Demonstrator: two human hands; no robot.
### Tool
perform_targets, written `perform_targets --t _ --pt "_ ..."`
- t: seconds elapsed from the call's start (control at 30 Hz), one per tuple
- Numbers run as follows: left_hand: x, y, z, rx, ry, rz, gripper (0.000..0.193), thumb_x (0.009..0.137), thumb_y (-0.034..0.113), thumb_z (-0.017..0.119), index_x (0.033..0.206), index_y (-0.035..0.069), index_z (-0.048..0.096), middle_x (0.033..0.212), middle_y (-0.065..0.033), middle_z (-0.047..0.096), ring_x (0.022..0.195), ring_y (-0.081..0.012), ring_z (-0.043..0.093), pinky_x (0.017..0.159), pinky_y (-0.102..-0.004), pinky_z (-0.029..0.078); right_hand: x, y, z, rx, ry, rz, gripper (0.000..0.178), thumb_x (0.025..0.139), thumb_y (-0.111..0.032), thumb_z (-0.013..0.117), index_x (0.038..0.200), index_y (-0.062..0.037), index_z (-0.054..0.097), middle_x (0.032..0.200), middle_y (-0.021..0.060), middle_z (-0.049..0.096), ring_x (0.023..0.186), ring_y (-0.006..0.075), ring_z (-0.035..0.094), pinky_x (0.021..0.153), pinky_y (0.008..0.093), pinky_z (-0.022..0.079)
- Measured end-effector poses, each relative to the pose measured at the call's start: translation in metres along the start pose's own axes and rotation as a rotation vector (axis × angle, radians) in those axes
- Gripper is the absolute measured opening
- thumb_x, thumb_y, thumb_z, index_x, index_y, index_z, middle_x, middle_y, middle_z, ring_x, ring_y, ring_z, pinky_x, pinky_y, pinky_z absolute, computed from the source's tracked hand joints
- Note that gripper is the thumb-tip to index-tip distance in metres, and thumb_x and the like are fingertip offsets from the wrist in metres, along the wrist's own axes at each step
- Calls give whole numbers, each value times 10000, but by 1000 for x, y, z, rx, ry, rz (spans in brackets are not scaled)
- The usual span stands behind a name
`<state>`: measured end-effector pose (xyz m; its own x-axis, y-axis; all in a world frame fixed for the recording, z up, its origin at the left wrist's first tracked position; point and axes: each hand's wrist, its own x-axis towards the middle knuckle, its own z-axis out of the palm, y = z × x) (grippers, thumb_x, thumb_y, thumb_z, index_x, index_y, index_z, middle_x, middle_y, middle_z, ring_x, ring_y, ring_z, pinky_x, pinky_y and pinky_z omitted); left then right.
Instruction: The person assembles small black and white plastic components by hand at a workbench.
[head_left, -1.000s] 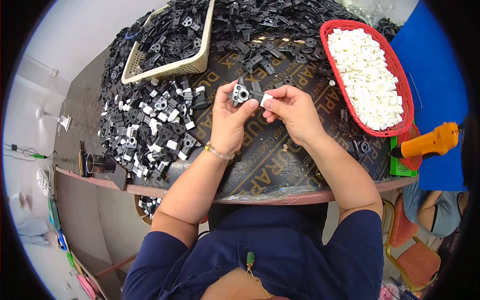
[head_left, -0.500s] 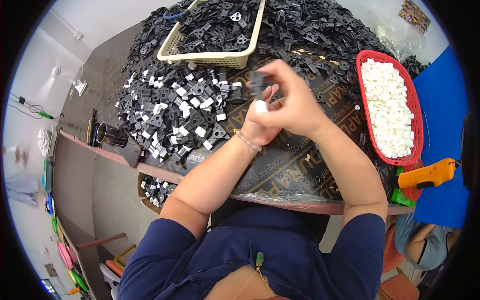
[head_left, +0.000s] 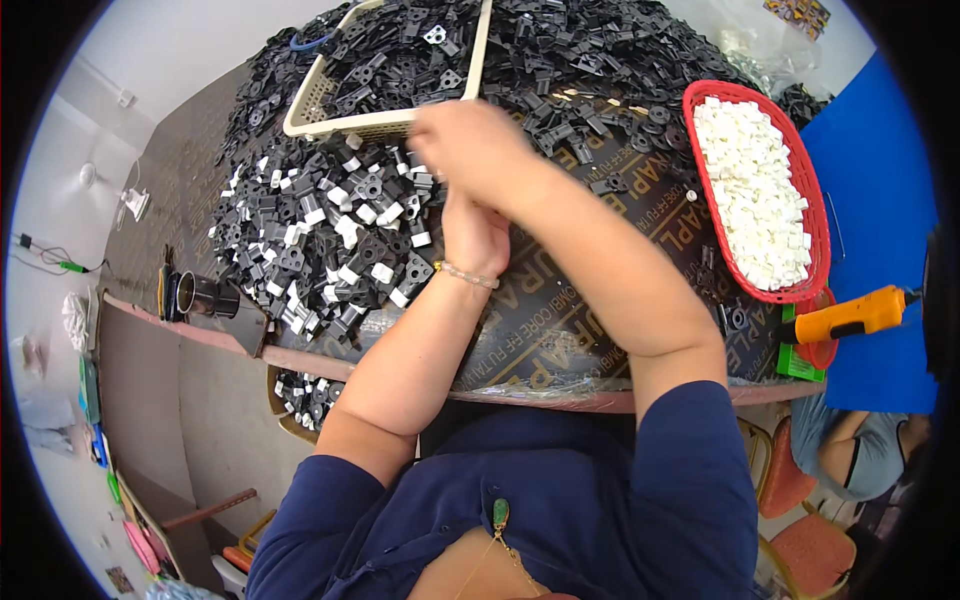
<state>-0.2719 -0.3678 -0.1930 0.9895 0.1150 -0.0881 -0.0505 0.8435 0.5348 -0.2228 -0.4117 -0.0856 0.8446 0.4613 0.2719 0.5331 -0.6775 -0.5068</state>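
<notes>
My right hand (head_left: 470,148) is blurred, its fingers curled, just in front of the cream plastic basket (head_left: 370,122). Whatever it grips is hidden. It crosses over my left hand (head_left: 476,235), whose fingers are hidden behind it; the left palm faces right, with a bead bracelet at the wrist. Just left of both hands spreads a heap of black plastic parts (head_left: 375,190), many with white blocks (head_left: 382,272) fitted on them.
A red basket (head_left: 820,235) full of small white blocks stands at the right. Beside it an orange power tool (head_left: 850,315) lies near a blue panel (head_left: 880,200). Loose black parts (head_left: 600,45) cover the far side. A black cup (head_left: 205,296) sits by the left edge.
Both hands have moved left in the view, and the right has swung over the left. The black part with a white block, seen between them before, is now hidden. The view has shifted slightly.
</notes>
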Motion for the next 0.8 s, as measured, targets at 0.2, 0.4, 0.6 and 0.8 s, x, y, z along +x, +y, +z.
perform_targets --t 0.2,0.4,0.6,0.8 --pt "1 4 -1 819 -140 149 426 900 30 526 1323 74 536 1229 -105 606 1151 -231 571 949 -366 461 -105 141 -47 -577 -56 235 233 881 -78 559 1077 -63 684 1105 176 652 1107 350 623 896 461 537" --pt "-6 -10 -15 2183 -415 724 538 876 35 535 1409 109 530 1470 -197 475 1416 -336 394 1179 -581 198 -166 168 -55 -311 -2 175 295 800 4 634 1088 -55 651 1057 189 625 1049 369 615 897 449 513" --pt "-8 -3 4 2066 -571 760 510 893 -10 506 1373 145 583 1453 -134 518 1416 -309 402 1169 -503 266 -177 158 -72 -40 131 227 347 795 34 652 1125 -67 617 1111 111 605 904 224 607 809 322 512" --pt "-11 -11 7 2067 -901 741 539 876 -63 497 1348 174 606 1423 -92 560 1399 -286 434 1163 -500 280 -179 146 -79 131 203 152 282 823 -6 670 1099 -63 673 1107 45 605 851 153 592 774 287 507"
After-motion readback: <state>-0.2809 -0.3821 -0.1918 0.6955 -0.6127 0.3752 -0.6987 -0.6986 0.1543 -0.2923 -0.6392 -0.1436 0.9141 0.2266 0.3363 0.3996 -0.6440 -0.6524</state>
